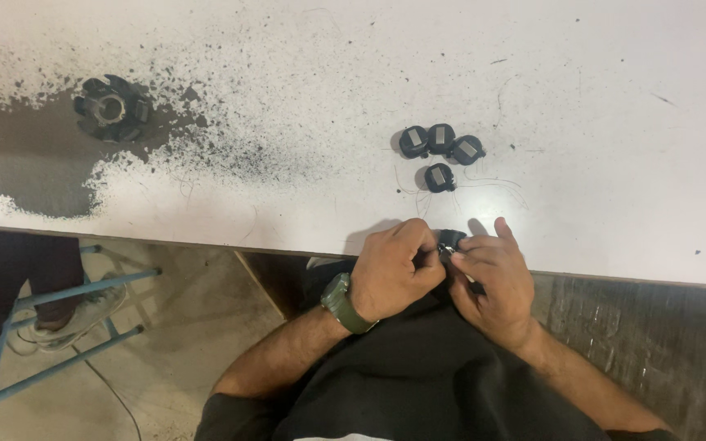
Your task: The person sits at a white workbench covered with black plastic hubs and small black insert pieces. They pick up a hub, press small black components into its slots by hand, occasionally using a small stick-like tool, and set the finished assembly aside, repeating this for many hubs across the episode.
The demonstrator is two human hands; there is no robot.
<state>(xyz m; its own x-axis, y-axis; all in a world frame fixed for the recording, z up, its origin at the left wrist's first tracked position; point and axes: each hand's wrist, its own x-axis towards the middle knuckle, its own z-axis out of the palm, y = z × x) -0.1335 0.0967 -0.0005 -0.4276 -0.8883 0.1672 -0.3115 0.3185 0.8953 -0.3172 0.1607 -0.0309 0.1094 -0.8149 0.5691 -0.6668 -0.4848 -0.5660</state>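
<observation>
One broad white table [533, 73] fills most of the view, its paint worn away to bare grey at the left, where a black toothed ring part [112, 107] lies flat and well apart from everything else. Below the table's near edge, a blue metal stool frame [59, 302] stands on the floor at the left. The left hand [394, 269], with a green wristwatch [345, 303] on its wrist, and the right hand [492, 282] meet at the table's near edge, fingers curled in and pinched from both sides on a small black round piece [451, 239]. Only its top shows between the fingertips, so its long axis and heading cannot be told. Beyond the hands, four matching black pieces [440, 153] lie clustered on the table, each with a small grey rectangular patch facing up, thin wires trailing beside them.
</observation>
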